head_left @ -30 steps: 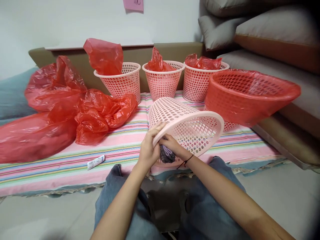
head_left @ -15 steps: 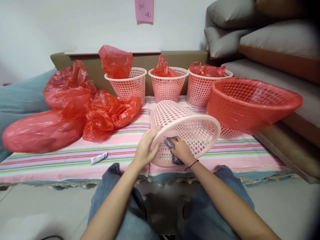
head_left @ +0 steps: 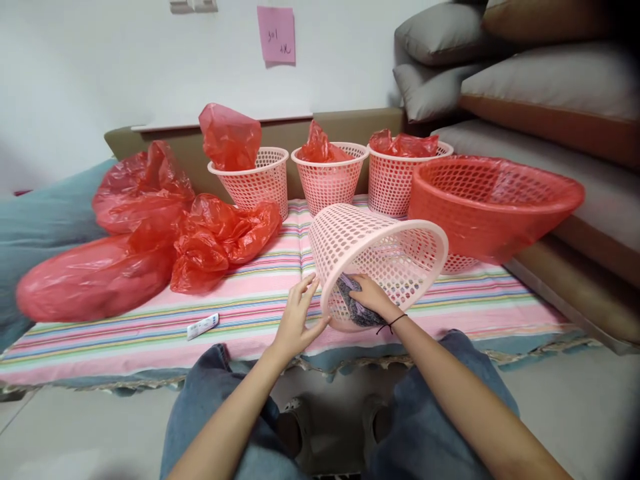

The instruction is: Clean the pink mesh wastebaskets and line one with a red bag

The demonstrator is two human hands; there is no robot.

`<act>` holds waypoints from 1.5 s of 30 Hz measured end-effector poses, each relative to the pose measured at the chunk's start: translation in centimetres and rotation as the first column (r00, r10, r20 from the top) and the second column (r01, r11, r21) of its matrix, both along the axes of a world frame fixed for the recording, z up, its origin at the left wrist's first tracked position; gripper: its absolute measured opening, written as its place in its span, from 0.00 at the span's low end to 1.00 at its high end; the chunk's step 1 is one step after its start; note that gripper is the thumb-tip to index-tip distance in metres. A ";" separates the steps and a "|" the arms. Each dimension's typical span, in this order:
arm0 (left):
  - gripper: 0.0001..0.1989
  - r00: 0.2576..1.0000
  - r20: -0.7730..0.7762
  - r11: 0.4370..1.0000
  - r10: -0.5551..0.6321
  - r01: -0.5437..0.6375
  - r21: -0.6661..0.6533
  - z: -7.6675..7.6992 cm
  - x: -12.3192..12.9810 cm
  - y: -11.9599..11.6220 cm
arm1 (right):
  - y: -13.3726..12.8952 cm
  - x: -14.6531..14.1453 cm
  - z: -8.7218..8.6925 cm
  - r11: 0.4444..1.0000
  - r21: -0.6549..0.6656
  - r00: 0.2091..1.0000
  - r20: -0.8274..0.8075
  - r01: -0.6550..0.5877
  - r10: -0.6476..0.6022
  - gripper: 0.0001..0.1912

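Observation:
A pale pink perforated plastic basket (head_left: 345, 230) lies tipped on its side in front of me, its mouth facing me and slightly to the right. Against the left edge of its rim rests my left hand (head_left: 296, 321), open, with fingers spread and the fingertips at the outer wall. My right hand (head_left: 373, 297) reaches inside the mouth, closed on a dark grey and purple cloth (head_left: 355, 307) pressed to the inner wall. Some of the right fingers are hidden by the cloth.
Three upright pink baskets (head_left: 330, 180) with red bags in them stand at the back. A basket covered by a red plastic bag (head_left: 460, 213) is at right. Loose red bags (head_left: 100, 273) lie at left, near a white remote control (head_left: 203, 327). Cushions (head_left: 550, 87) are stacked at right.
My left hand has loosened from the rim, shifting down and left, fingers spread. The basket has turned slightly, and my right hand has moved the cloth a little to the right. The view has tilted up.

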State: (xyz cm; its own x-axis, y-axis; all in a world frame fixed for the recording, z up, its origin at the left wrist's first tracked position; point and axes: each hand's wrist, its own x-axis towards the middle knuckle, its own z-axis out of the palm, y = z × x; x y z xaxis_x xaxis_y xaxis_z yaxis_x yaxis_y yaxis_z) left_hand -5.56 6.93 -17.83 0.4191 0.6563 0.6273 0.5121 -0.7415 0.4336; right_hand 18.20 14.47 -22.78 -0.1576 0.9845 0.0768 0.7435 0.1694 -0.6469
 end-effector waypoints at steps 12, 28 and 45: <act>0.33 0.957 0.286 0.975 0.054 -0.112 0.191 -2.5 6.3 1.5 | -0.6 -2.6 0.8 0.983 0.124 0.937 -0.308 -0.133 0.166 0.30; 0.32 0.972 0.209 0.924 -0.109 0.022 0.381 2.7 -1.0 2.4 | -3.7 -1.5 3.1 0.989 0.136 0.915 0.404 -0.057 -0.003 0.25; 0.34 0.980 0.176 0.929 0.088 -0.144 0.340 4.2 1.2 2.5 | -3.4 -8.6 0.8 0.938 0.267 0.891 -0.335 -0.222 0.306 0.30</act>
State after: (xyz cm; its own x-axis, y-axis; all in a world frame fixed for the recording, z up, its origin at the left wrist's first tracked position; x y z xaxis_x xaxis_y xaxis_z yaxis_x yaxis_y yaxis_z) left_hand -4.34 9.44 -13.61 0.2324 0.4212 0.8767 0.5509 -0.7998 0.2383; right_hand 9.61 11.12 -21.98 -0.3281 0.8628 0.3847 0.3687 0.4919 -0.7888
